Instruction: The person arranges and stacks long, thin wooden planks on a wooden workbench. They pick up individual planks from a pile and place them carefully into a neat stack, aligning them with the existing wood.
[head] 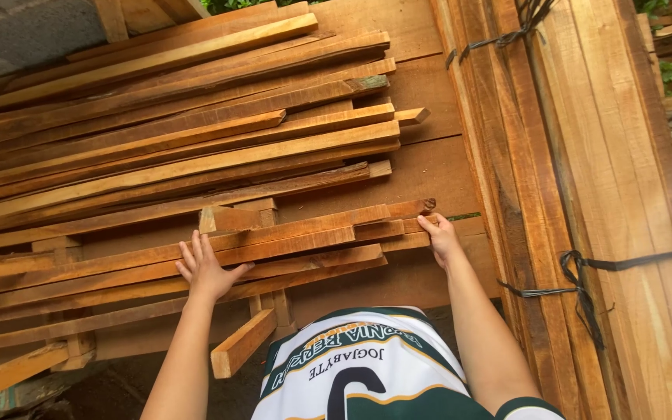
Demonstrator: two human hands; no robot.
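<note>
A pile of long thin wooden slats point(196, 155) lies in front of me, their ends pointing right. My left hand point(205, 268) rests flat, fingers spread, on the top face of a slat point(289, 239) in the lower part of the pile. My right hand point(439, 239) grips the right end of the same layer of slats, fingers curled over the end. A short wooden block point(227, 219) sits on the pile just above my left hand.
A tall bundle of planks point(608, 194) tied with black straps point(585, 272) stands at the right. Wide boards point(421, 171) lie under the slats. A short slat point(243, 342) sticks out toward me below the pile. Grey wall at top left.
</note>
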